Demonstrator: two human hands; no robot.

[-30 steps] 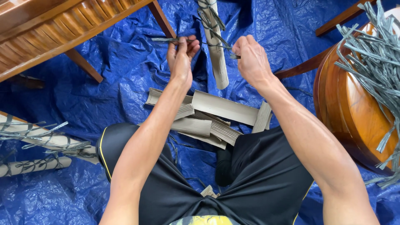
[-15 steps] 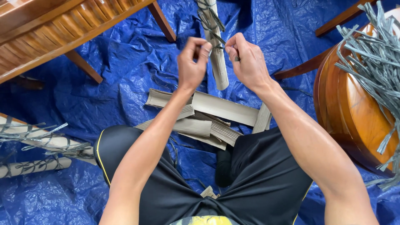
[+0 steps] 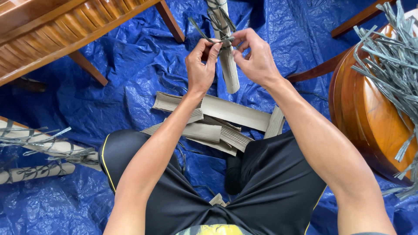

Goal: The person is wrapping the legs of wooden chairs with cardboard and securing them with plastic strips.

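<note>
So far I have the grey strap (image 3: 216, 31) wound several turns around the rolled cardboard tube (image 3: 226, 61) that stands out in front of my knees on the blue tarp (image 3: 130, 69), and my left hand (image 3: 200, 65) and right hand (image 3: 257, 58) both pinch its ends at the knot against the tube, which looks not yet pulled tight. Two tied tubes (image 3: 39, 148) lie at my left, flat cardboard pieces (image 3: 217, 122) wait by my legs, and spare straps (image 3: 392, 56) sit heaped on the round wooden stool (image 3: 365, 117); nothing blocks my grip.
</note>
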